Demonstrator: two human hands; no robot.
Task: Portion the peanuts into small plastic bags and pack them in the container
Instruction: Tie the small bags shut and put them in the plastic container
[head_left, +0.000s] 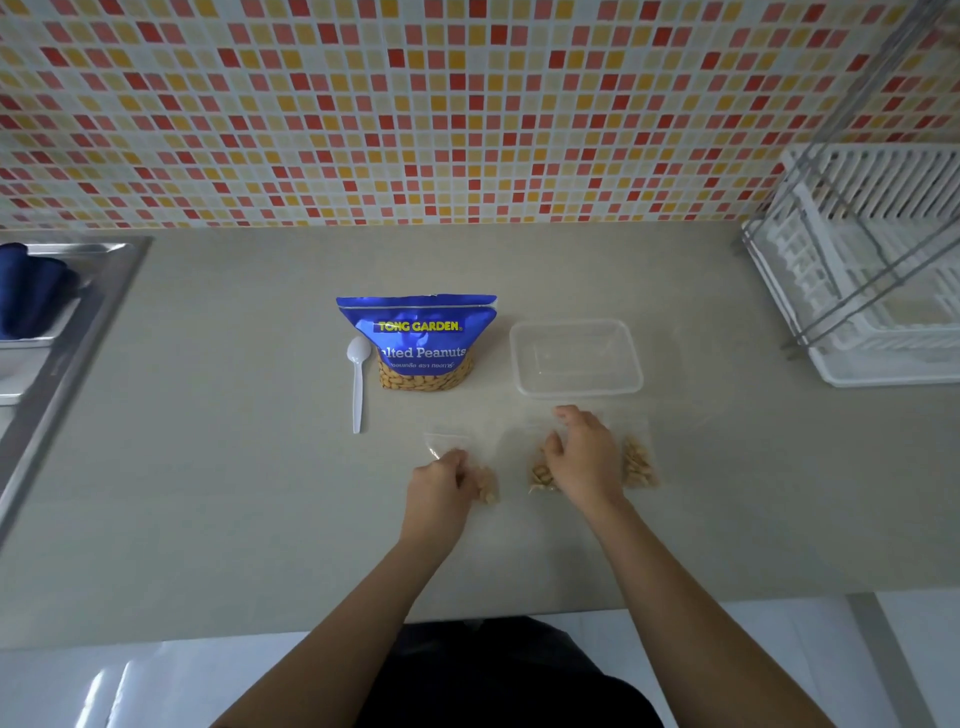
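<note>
We judge that the portioning is done and the packing is now in hand. Three small clear plastic bags with peanuts lie in a row on the grey counter (208, 467), in front of the clear rectangular plastic container (574, 387), which holds nothing yet.

Our left hand (441, 486) has its fingers curled round the left bag (487, 486), at its peanut end. Our right hand (584, 460) lies palm down over the middle bag (540, 475), with fingers reaching toward its top edge. Whether it pinches the film or only presses it, we cannot tell. The right bag (639, 462) lies just beside this hand, untouched.

To do this step well, we should first check that the mouth of each bag is closed along its whole length, because the film is thin and peanuts escape easily. Then we lift each bag by the top, so the peanuts settle down, and lay them flat, side by side, in the container. The blue foil peanut pouch (421, 332) and the white plastic spoon (357, 384) stand to the left of the container, out of the way.
</note>
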